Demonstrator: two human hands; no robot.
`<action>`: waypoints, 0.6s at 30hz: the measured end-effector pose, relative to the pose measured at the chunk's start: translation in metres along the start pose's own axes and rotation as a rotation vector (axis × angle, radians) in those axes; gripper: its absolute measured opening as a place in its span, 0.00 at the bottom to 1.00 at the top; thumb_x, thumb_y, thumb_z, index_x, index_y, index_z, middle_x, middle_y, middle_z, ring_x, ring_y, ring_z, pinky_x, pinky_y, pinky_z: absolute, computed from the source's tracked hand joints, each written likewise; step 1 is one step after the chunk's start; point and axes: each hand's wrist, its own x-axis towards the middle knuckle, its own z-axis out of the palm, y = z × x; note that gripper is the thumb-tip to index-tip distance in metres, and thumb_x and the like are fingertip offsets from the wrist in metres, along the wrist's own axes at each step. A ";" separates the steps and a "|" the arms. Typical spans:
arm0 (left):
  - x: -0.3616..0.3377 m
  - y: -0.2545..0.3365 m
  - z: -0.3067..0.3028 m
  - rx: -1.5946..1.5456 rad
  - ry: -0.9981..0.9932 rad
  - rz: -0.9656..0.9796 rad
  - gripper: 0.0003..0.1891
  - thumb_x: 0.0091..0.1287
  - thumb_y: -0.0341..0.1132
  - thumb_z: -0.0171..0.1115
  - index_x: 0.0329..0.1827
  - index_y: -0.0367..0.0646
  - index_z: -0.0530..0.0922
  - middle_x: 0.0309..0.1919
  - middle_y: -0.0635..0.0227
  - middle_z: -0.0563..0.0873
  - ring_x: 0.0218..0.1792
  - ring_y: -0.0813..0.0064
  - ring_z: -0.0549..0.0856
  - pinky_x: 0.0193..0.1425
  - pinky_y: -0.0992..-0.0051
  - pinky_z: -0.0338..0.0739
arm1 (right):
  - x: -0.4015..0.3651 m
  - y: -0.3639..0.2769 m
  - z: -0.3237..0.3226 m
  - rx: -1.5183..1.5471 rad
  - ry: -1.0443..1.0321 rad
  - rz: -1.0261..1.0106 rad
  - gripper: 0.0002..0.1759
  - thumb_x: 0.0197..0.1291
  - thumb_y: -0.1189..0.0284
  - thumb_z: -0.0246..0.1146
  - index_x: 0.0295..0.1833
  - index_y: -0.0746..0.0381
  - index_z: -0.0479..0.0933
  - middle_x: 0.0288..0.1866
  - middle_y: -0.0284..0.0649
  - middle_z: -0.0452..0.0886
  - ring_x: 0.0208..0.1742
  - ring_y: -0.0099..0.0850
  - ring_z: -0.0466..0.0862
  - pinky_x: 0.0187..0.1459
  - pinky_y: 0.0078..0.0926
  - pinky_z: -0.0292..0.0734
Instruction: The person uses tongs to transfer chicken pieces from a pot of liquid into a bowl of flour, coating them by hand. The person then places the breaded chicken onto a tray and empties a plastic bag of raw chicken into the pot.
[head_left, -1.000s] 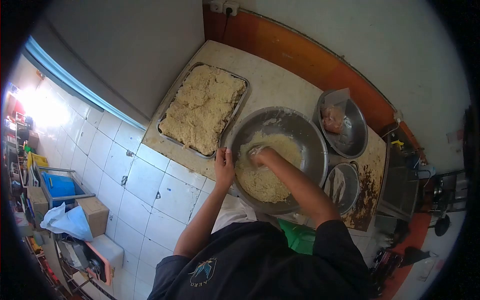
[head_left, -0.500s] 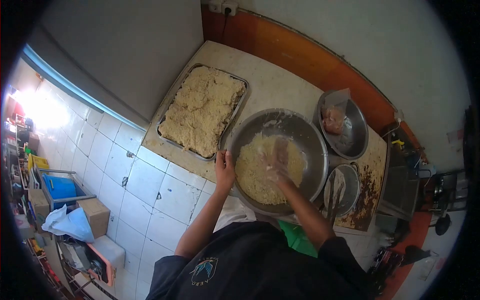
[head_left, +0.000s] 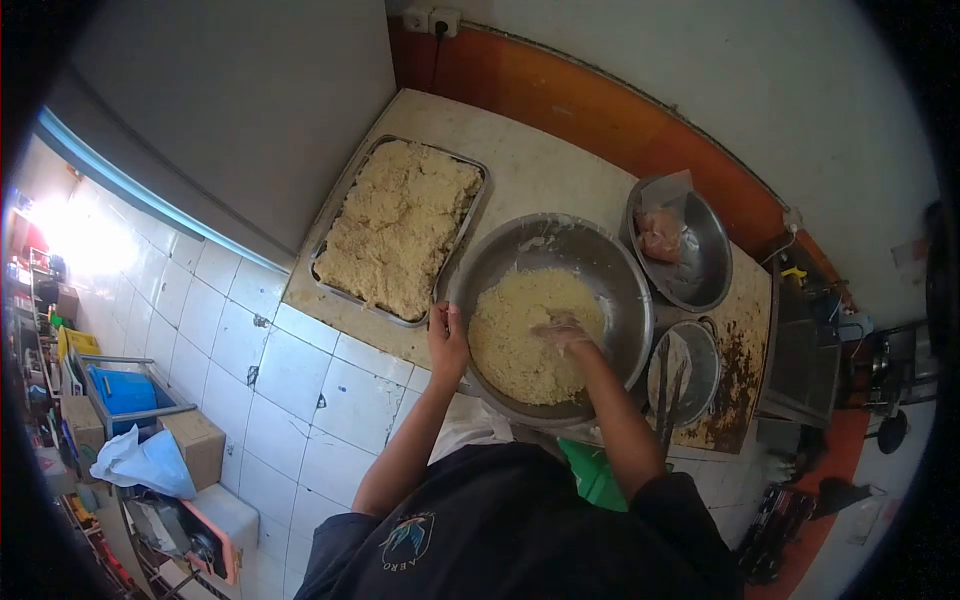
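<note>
A large steel mixing bowl [head_left: 600, 255] stands on the counter and holds a pale yellow crumbly mixture [head_left: 515, 335]. My left hand [head_left: 447, 343] grips the bowl's near-left rim. My right hand [head_left: 562, 335], in a thin clear glove, is pressed down into the mixture at the right side of the bowl, with the fingers partly buried. To the left of the bowl lies a rectangular metal tray [head_left: 345, 190] filled with the same crumbly mixture [head_left: 398, 225].
A second steel bowl [head_left: 705, 260] with a plastic bag [head_left: 660, 230] in it sits at the back right. A smaller bowl [head_left: 692, 375] with utensils stands near the right. The counter [head_left: 545, 165] meets an orange wall strip. Tiled floor, a blue crate [head_left: 120, 390] and boxes lie left.
My right hand swept from the middle-left of the mixture, lifted over the bowl, and came down into the right side. My left hand stayed on the rim.
</note>
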 end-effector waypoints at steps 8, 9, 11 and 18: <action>-0.001 0.004 -0.003 -0.003 -0.003 -0.021 0.11 0.75 0.39 0.50 0.43 0.39 0.71 0.28 0.71 0.74 0.31 0.80 0.71 0.38 0.77 0.69 | -0.072 -0.013 -0.036 1.140 0.062 0.054 0.40 0.57 0.67 0.67 0.73 0.62 0.56 0.62 0.46 0.74 0.61 0.38 0.75 0.50 0.36 0.78; 0.000 0.005 -0.002 0.008 -0.011 -0.031 0.11 0.75 0.39 0.50 0.43 0.39 0.71 0.28 0.71 0.74 0.31 0.80 0.71 0.38 0.77 0.69 | -0.073 -0.013 -0.038 1.142 0.069 0.053 0.40 0.57 0.67 0.67 0.73 0.62 0.56 0.62 0.46 0.74 0.61 0.38 0.75 0.50 0.36 0.78; 0.002 0.006 -0.001 -0.006 -0.013 -0.029 0.11 0.75 0.39 0.50 0.44 0.39 0.71 0.28 0.70 0.74 0.31 0.80 0.71 0.38 0.77 0.69 | -0.076 -0.011 -0.044 1.265 0.004 -0.070 0.32 0.61 0.69 0.64 0.68 0.67 0.61 0.50 0.42 0.78 0.51 0.33 0.80 0.49 0.36 0.79; 0.007 -0.005 -0.002 -0.025 -0.045 0.000 0.11 0.74 0.40 0.50 0.44 0.38 0.70 0.29 0.69 0.75 0.32 0.79 0.72 0.39 0.76 0.70 | -0.043 0.035 -0.032 1.428 0.039 -0.261 0.27 0.66 0.67 0.56 0.63 0.74 0.62 0.54 0.52 0.76 0.50 0.40 0.81 0.51 0.39 0.80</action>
